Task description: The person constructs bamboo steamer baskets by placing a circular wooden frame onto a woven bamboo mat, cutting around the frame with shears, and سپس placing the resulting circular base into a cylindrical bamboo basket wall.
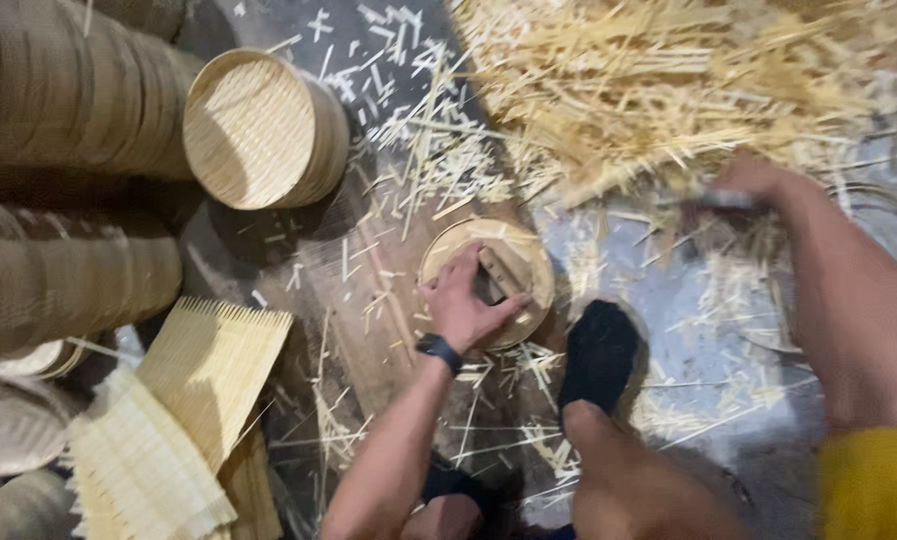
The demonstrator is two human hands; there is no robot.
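My left hand [462, 305] presses flat on the round bamboo frame [489, 280], right hand [754, 185] grips a blurred tool [714, 200]; I judge trimming comes next, needing a steady frame.

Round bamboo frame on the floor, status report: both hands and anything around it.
Left hand pressing down inside round bamboo frame. Right hand gripping a blurred tool by the strip pile. Black-socked foot beside frame; loose splints scattered around.

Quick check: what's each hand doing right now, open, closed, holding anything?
Left hand: open, pressed flat on the round bamboo frame.
Right hand: closed on a blurred dark tool.
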